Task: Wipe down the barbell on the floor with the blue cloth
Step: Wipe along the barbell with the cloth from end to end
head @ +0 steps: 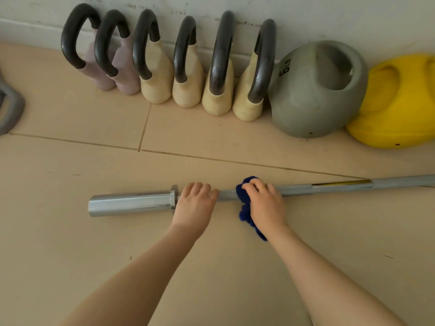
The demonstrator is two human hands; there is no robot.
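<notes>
Right hand, grip clamped on blue cloth around barbell; left hand gripping the shaft

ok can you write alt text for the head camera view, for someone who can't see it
A person's right hand presses a blue cloth around a steel barbell lying on a tan floor, while the left hand grips the shaft beside the collar. Kettlebells line the wall behind.

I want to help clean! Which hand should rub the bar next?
Probably the right hand: it already grips the cloth around the bar. The left hand has no cloth and only steadies the bar.
</notes>
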